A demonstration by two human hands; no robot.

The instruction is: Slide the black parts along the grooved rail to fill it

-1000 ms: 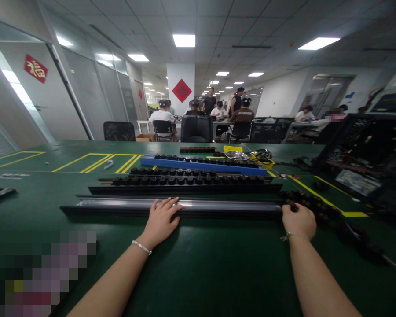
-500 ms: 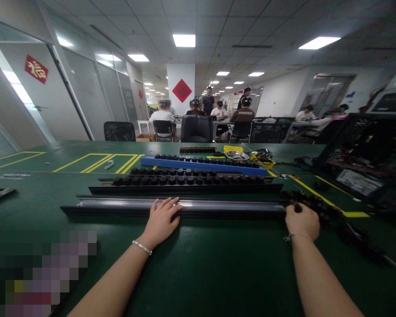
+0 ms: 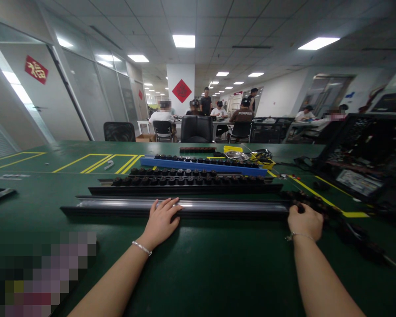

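Observation:
A long black channel rail (image 3: 119,211) with a shiny inner surface lies across the green table (image 3: 211,264). My left hand (image 3: 161,219) rests on the rail near its middle, fingers spread over the near edge. At the rail's right end, my right hand (image 3: 306,222) is closed in a pinch on a small dark piece, partly hidden by the fingers. A string of black roller-like parts (image 3: 359,242) lies just to the right of that hand. Behind the rail stands another black rail (image 3: 185,189) with rows of black rollers (image 3: 174,180).
A blue rail (image 3: 198,164) with black parts lies farther back. Near it are a metal dish (image 3: 236,156) and a yellow tray (image 3: 232,149). An open dark case (image 3: 366,158) stands at the right. Several people sit or stand beyond a black chair (image 3: 198,128).
My right hand has shifted slightly to the right, still pinching the dark piece. My left hand stays in place on the rail. In the background, a standing person has moved right.

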